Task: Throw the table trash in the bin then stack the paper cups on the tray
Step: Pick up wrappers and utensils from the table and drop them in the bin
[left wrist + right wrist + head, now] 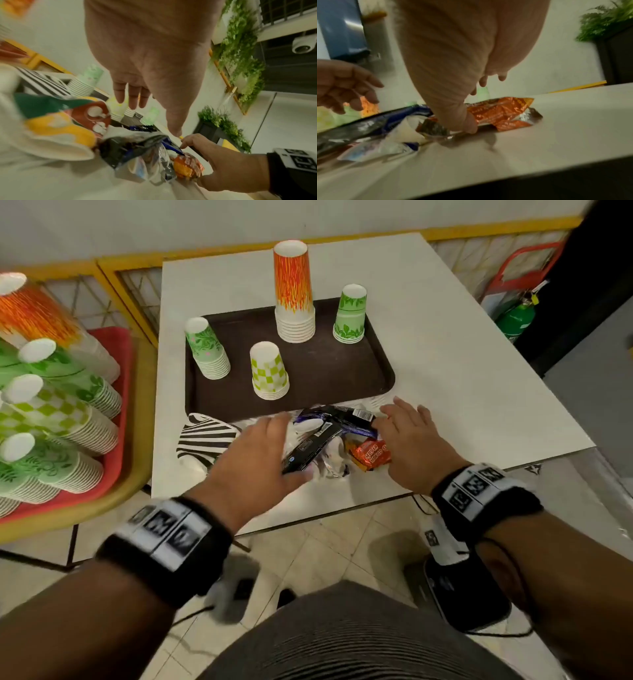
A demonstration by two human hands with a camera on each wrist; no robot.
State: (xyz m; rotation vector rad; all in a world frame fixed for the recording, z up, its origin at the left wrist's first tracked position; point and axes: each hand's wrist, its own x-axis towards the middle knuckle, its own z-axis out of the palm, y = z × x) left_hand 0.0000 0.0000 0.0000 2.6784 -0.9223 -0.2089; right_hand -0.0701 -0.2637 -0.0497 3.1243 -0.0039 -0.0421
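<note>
A pile of trash (329, 440) lies at the white table's (462, 371) front edge: dark blue wrappers (126, 146), silver foil and an orange wrapper (371, 455). My left hand (270, 440) hovers over the pile's left side, fingers (133, 97) straight. On the pile's right side my right hand (407, 433) lies spread, its thumb (468, 123) pressing foil beside the orange wrapper (501, 113). A black-and-white striped paper item (205, 436) lies left of the pile. Behind the pile, the brown tray (342, 371) holds several upside-down cup stacks: orange (294, 292), green leaf (351, 314), green floral (207, 349), checked (269, 371).
A red tray (120, 419) on the yellow table to the left carries several cup stacks lying on their sides. A green cylinder (517, 320) stands on the floor at the far right. A dark object (455, 594) sits on the tiled floor under the table's near right corner.
</note>
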